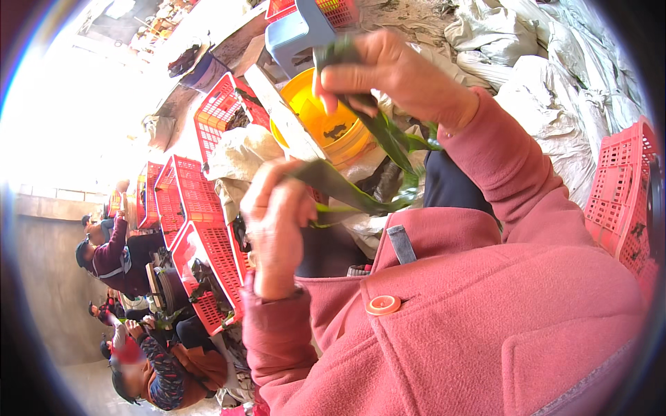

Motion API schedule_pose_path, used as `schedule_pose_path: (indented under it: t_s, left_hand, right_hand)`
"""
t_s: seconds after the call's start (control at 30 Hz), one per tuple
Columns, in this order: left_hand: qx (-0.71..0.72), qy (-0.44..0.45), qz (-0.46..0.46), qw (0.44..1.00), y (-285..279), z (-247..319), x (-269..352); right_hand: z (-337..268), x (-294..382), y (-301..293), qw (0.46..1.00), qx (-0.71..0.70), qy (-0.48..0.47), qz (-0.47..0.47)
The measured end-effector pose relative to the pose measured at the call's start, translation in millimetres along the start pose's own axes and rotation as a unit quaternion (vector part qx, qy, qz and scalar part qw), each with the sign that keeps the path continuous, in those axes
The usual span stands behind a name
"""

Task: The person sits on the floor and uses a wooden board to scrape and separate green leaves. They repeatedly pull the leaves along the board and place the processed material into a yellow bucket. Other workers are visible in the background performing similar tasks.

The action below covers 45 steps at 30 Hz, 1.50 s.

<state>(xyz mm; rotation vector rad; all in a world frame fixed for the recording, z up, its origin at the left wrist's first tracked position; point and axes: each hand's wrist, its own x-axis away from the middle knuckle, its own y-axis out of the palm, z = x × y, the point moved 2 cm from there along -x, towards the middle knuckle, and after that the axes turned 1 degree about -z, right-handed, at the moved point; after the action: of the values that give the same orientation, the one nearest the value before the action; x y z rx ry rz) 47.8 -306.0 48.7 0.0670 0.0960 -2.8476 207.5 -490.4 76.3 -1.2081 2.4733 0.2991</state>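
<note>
A long, glossy dark green strip [385,136], which looks like kelp, loops between my two hands in front of my chest. My right hand [393,75], slightly blurred, pinches one end of it high over a yellow bucket [312,106]. At the other side my left hand [278,223] grips another stretch of the strip, its fingers curled. The lower bend of the loop hangs near my knees. Dark scraps lie inside the bucket, and a pale wooden board [285,115] rests across its rim.
Red plastic crates [195,195] stand to the left, one crate [208,275] holding dark green pieces. Another crate [619,192] is at my right. White woven sacks [551,112] fill the upper right. A blue plastic stool [291,39] stands beyond the bucket. Several people sit at left, one person [174,369] closest.
</note>
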Motion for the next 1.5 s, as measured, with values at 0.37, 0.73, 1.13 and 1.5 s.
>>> schedule_pose_path:
  t_s: [0.37, 0.73, 1.13, 1.5]
  left_hand:
    - [-0.18, 0.047, -0.15, 0.971, 3.2, -148.7, -13.2]
    - [0.159, -0.046, -0.132, 0.977, 23.2, -98.5, -41.3]
    - [0.021, -0.036, -0.132, 0.99, -17.2, -156.8, -56.8]
    - [-0.151, 0.025, -0.135, 0.979, -14.5, -160.6, -59.3]
  right_hand:
    - [75.5, 5.6, 3.6, 0.953, 0.207, 0.137, -0.174]
    - [100.4, 9.2, 36.9, 0.952, -0.185, 0.23, 0.079]
    - [124.7, 15.1, 32.6, 0.92, -0.314, 0.148, 0.179]
    - [131.6, 16.8, 32.7, 0.92, -0.31, 0.138, 0.194]
